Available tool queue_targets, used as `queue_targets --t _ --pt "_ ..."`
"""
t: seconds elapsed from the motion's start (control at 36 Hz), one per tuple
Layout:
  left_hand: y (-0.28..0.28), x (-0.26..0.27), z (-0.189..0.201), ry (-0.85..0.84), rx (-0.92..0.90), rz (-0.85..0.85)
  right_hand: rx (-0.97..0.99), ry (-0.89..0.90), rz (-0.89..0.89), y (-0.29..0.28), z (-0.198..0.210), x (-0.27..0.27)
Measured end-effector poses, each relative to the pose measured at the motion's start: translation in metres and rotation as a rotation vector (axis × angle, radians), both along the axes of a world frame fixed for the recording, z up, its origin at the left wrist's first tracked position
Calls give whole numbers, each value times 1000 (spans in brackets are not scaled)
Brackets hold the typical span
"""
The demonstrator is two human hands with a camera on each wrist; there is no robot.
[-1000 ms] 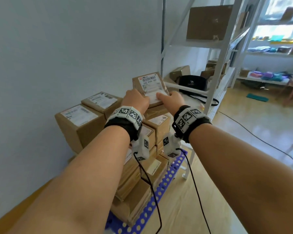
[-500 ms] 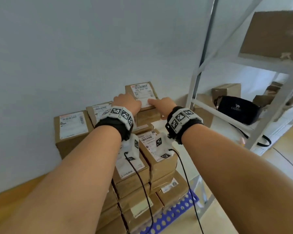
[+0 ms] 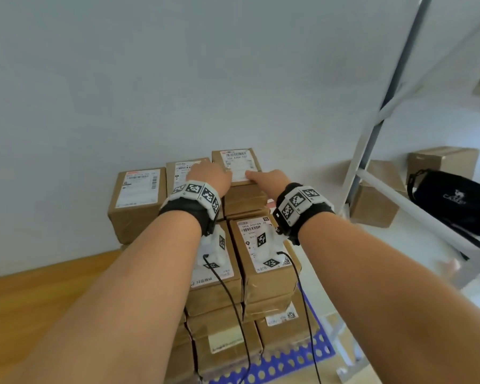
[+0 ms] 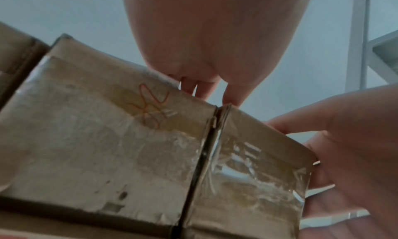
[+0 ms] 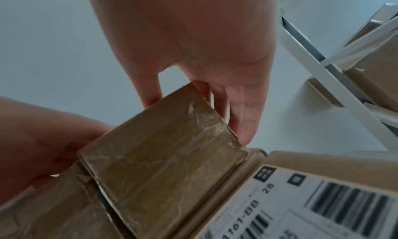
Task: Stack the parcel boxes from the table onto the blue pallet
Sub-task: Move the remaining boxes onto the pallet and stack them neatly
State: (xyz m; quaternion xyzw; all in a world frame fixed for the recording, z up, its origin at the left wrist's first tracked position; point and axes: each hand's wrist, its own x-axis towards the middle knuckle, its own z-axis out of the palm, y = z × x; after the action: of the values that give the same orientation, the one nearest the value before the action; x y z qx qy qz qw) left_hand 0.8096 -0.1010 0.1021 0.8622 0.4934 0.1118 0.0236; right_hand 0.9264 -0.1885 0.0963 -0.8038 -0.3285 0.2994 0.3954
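At the bottom of the head view the blue pallet [image 3: 288, 361] shows its perforated edge under a stack of brown boxes [image 3: 219, 309], with two labelled ones side by side at the frame's centre. Just above them, both hands meet on the parcel box [image 3: 240, 164] at the back of the stack near the wall: the left hand [image 3: 209, 173] grips its left side with fingers curled over the top edge, and the right hand [image 3: 269, 180] holds its right side, thumb on the label and fingers down the side. Further right stands a white shelf rack [image 3: 372, 139] holding a black bag [image 3: 452, 200]
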Motion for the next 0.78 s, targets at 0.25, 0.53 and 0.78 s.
queue_targets --t 0.25,0.53,0.78 --pt "2 -11 -7 -77 -12 48 -14 -5 54 1 -3 2" --pt "0 -8 -11 -39 7 44 -13 -3 73 8 -5 4" --pt "-1 -7 -11 -19 -4 62 -23 -53 94 12 -4 -5"
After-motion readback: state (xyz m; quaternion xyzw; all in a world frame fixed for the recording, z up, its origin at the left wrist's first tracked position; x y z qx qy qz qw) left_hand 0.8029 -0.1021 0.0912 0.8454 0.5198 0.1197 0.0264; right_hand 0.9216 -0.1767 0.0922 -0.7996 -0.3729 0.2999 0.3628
